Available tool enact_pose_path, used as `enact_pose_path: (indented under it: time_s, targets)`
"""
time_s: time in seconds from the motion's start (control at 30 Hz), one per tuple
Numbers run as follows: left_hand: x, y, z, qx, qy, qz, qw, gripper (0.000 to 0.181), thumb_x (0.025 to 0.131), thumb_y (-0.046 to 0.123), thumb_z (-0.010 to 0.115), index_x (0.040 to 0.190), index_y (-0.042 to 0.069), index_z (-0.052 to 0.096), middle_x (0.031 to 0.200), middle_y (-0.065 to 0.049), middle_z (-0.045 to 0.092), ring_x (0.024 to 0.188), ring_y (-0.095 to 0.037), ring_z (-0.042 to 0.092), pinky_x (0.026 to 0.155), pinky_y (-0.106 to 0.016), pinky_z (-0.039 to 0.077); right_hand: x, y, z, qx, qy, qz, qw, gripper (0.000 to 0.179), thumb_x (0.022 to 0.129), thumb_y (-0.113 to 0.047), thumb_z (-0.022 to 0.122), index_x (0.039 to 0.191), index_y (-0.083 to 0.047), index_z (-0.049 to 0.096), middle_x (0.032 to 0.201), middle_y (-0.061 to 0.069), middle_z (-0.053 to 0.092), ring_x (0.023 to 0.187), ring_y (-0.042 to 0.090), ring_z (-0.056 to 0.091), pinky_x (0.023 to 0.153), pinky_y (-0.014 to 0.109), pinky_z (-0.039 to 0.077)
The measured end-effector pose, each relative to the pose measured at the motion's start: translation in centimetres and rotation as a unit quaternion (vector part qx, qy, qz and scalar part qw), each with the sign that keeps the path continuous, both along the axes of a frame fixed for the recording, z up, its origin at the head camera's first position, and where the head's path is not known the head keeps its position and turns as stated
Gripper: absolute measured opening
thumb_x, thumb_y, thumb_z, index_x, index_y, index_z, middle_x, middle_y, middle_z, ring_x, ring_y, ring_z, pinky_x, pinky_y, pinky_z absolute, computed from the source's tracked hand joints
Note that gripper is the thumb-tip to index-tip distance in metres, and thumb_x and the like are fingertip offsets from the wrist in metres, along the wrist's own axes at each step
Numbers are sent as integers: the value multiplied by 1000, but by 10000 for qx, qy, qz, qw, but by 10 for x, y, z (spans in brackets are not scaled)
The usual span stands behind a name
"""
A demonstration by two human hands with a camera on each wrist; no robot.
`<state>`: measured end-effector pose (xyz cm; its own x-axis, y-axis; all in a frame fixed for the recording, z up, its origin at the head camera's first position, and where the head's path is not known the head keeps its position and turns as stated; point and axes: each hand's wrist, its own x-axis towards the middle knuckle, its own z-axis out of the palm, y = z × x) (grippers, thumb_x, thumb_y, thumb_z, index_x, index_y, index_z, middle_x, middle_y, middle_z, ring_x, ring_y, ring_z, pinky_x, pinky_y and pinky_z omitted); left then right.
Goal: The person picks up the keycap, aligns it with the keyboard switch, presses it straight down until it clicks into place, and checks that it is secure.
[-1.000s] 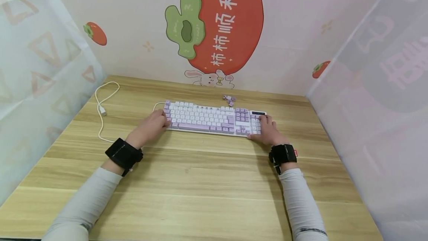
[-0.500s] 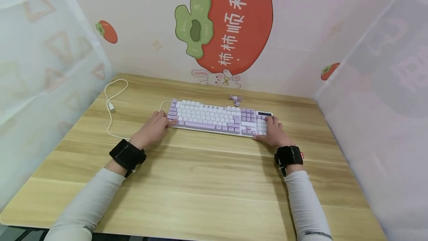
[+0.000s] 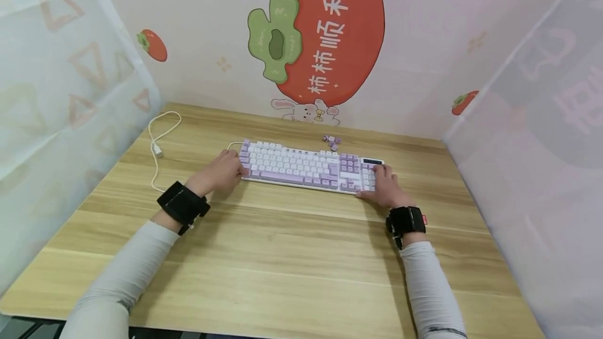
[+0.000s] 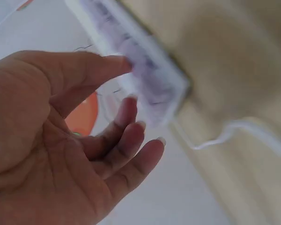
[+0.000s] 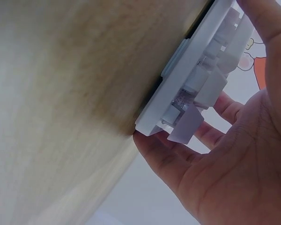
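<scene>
A full-size white and lilac keyboard (image 3: 292,164) lies across the middle of the wooden table. At its left end is my left hand (image 3: 220,172); in the left wrist view its fingers are loosely bent. There the thumb (image 4: 93,65) overlaps the blurred keyboard end, and whether it touches cannot be told. My right hand (image 3: 385,187) grips the right end over the number keys, thumb at the front edge. In the right wrist view a fingertip (image 5: 147,143) meets the keyboard's lower corner, near a tilted lilac keycap (image 5: 187,125).
Several loose lilac and white keycaps (image 3: 333,141) lie behind the keyboard. A white cable (image 3: 154,169) with a USB plug (image 3: 157,151) loops over the table's left side and runs to the keyboard. Printed cloth walls (image 3: 414,67) stand behind and at both sides.
The head view has shifted. Half a second ago my left thumb lay on the keyboard's lower left corner; since then that hand has moved slightly up and away. The right hand stays in place.
</scene>
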<state>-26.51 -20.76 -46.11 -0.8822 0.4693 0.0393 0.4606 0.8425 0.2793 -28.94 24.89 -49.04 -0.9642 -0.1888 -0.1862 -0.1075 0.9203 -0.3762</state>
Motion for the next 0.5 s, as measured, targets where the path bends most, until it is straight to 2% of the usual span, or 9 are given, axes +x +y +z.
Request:
enact_pose_path:
  time_s: [0.1,0.17,0.27,0.37,0.5]
  targets:
    - [-16,9,9,203,-410,-268,9986,32,92,-2,60,60,4,61,63,-1,44,63,-17,40,62,-31,37,0,-1,1,88,0,20,10000,99,89,-49,76,153,4,20,160,34,8,143,54,19,114,66,29]
    - [-28,19,15,450,-746,-452,9952,39,94,0,58,57,9,48,56,2,34,54,-12,34,55,-27,31,0,-2,1,121,33,36,9999,99,89,-49,76,153,3,21,160,34,9,142,53,21,114,66,30]
    - [-44,39,23,743,-1060,-557,9900,35,98,6,58,64,6,58,56,5,36,52,-10,36,55,-26,32,2,-3,1,80,85,14,9999,100,87,-49,77,152,3,22,160,33,9,140,52,24,113,65,32]
    - [-62,64,28,816,-1117,-644,9883,28,100,10,57,76,1,65,61,3,40,57,-12,41,58,-28,35,3,-3,1,40,100,-27,9999,99,88,-47,78,152,3,22,160,34,9,139,53,24,113,65,31]
    - [-90,97,26,858,-1107,-681,9878,22,101,12,57,99,2,76,77,-3,58,68,-17,51,67,-31,45,3,-3,1,121,77,-32,9999,97,89,-48,76,152,3,22,160,34,9,139,53,24,113,65,32]
